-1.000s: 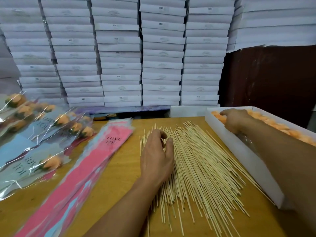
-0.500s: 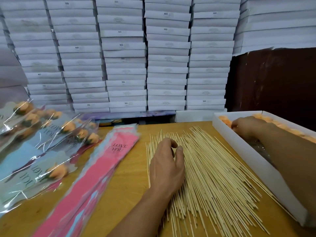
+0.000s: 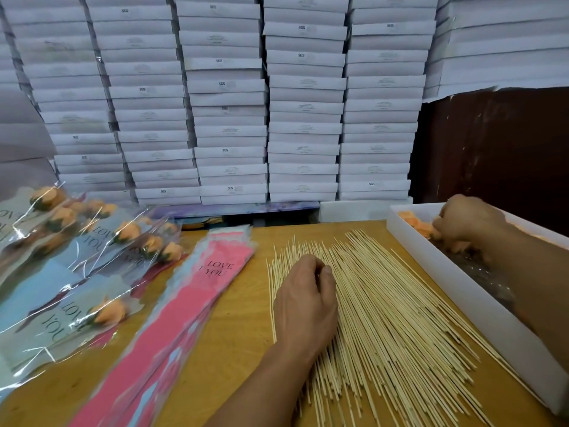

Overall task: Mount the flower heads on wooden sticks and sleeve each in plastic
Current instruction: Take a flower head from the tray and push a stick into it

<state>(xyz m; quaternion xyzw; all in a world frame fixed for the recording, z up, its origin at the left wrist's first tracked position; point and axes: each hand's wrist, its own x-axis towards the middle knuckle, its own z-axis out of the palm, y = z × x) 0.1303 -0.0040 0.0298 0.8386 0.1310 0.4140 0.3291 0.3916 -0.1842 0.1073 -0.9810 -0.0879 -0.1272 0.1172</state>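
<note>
The person's left hand (image 3: 304, 300) lies palm down on the spread of wooden sticks (image 3: 385, 303), which fans over the middle of the wooden table (image 3: 243, 309) with its tips toward twelve o'clock. The fingers are curled at the far end of the hand, thumb and forefinger drawn together over the sticks; whether they pinch one stick I cannot tell from here.

At about two o'clock the right hand (image 3: 465, 218) reaches into the long white box (image 3: 462, 291) along the table's right edge, its fingers bent down among the orange flower heads (image 3: 415, 224) at the box's far end. It seems to grip one, though the knuckles hide the hold.

Just left of the sticks, at eleven o'clock from the left hand, lies a stack of pink plastic sleeves (image 3: 191, 303) printed "LOVE YOU". Further left, at nine to ten o'clock, finished sleeved flowers (image 3: 101, 315) overlap in a pile. Stacked white cartons (image 3: 304, 118) fill the wall behind the table.
</note>
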